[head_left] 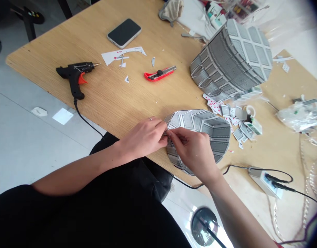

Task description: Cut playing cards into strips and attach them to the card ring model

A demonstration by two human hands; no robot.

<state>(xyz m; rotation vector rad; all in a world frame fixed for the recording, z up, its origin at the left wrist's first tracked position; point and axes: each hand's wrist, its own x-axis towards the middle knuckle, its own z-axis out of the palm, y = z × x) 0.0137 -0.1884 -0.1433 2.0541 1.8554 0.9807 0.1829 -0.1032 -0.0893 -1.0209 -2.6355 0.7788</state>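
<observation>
A round, open basket made of grey-backed playing cards [220, 134] rests at the table's near edge, its hollow inside facing up. My left hand [146, 136] is closed on the left side of its rim. Right beside it, my right hand [196, 148] pinches the same stretch of rim, thumb and finger pressed together. The fingertips of both hands meet there, so any small piece between them is hidden. My right hand and wrist cover part of the basket's front wall and inside.
A black glue gun [75, 77] lies left, its cord running over the near edge. Beyond are a red utility knife [160, 73], card scraps [122, 55] and a phone [124, 32]. A larger card-covered drum [232, 58], loose cards [241, 119] and a power strip [265, 181] are right.
</observation>
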